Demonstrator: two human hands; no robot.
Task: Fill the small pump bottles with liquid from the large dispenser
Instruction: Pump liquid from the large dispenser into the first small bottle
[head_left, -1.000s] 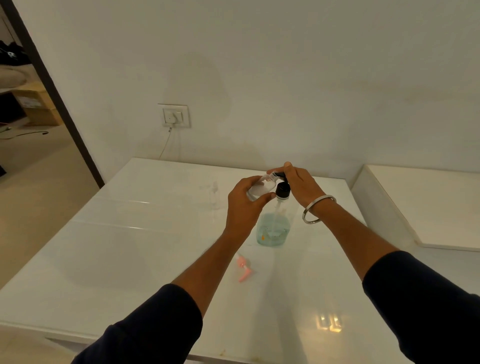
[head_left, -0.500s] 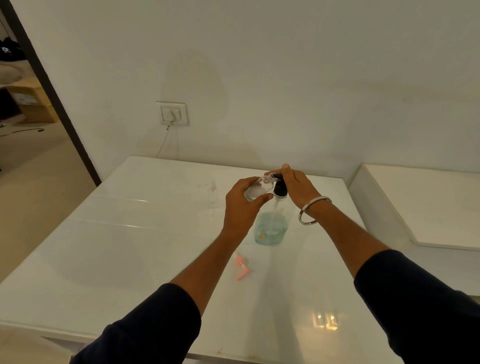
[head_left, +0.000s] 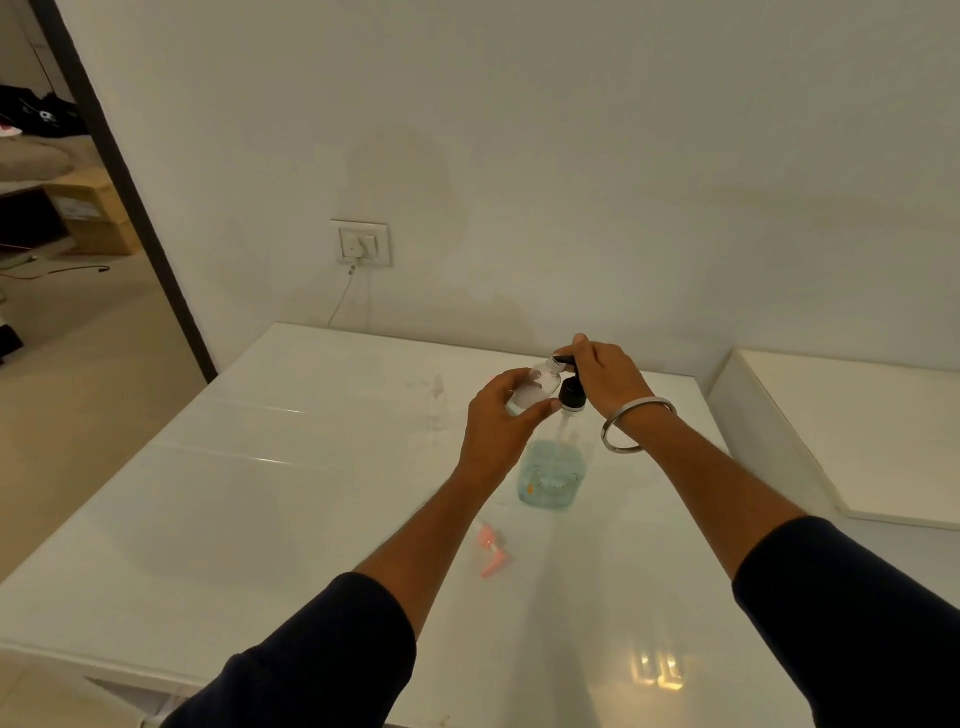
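The large clear dispenser (head_left: 551, 475), part full of pale blue liquid, stands mid-table with a black pump head on top. My right hand (head_left: 605, 382) rests on that pump head, fingers over its nozzle. My left hand (head_left: 498, 423) grips a small clear bottle (head_left: 537, 387), tilted with its open neck up against the nozzle. A second small clear pump bottle (head_left: 435, 402) stands upright to the left, apart from both hands. A pink pump cap (head_left: 491, 556) lies on the table nearer to me.
The white glossy table (head_left: 260, 519) runs to a wall behind. A lower white surface (head_left: 857, 431) adjoins on the right. A wall socket (head_left: 362, 243) with a cable hangs above the far edge. An open doorway lies to the left.
Both hands keep their hold on the small bottle and the pump head. The view shifts slightly; the pump head sits a little lower than a second ago.
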